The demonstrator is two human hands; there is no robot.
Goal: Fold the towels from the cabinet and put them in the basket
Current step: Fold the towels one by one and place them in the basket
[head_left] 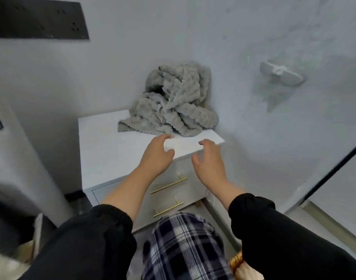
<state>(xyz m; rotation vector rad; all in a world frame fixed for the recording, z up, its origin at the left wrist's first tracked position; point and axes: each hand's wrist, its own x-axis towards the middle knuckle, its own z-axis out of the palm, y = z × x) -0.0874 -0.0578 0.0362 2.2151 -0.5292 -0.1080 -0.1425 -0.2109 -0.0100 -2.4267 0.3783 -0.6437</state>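
Grip on both sides is released: left hand and right hand hover with fingers loosely spread, holding nothing, the left just short of the towel, the right over the front right corner of the cabinet top. Towel lies bunched at the back right corner, against the wall and close to the right edge; one piece or several cannot be told. Judged risk: pinching a single loose fold could drag the tangle over that edge to the floor, or lift it twisted and unfit for a clean fold.
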